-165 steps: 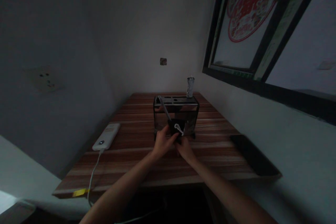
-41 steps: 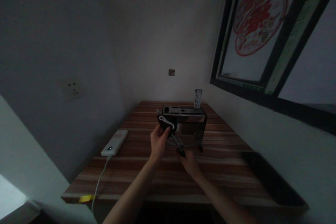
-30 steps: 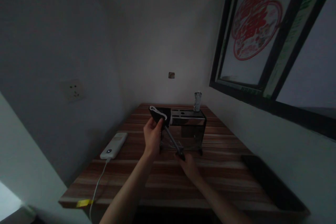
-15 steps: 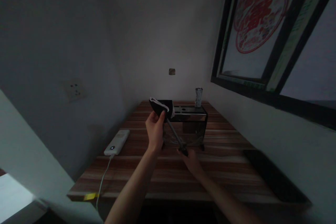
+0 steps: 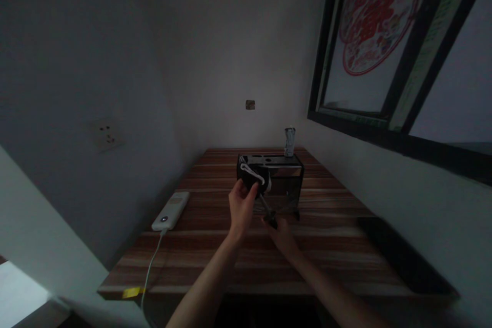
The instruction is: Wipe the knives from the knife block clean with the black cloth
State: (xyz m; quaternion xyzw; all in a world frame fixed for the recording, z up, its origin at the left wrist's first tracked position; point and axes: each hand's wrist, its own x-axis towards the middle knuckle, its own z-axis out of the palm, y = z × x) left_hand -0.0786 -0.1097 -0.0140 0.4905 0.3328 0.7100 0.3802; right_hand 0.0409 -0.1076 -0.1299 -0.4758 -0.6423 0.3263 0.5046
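At the lower left of the frame a white power bank lies on the striped wooden table, its cable hanging over the near edge. Toward the centre, the left hand is closed around a dark cloth with a pale edge, wrapped about the upper part of a thin metal rod. Just right of it, the right hand pinches the rod's dark lower end, low over the table. The rod slants in front of a shiny metal holder with slots in its top, at mid-frame. By the look of it, the step in hand is wiping the rod; I judge a further wipe calls for a steady hold below. A dark flat object lies at the lower right.
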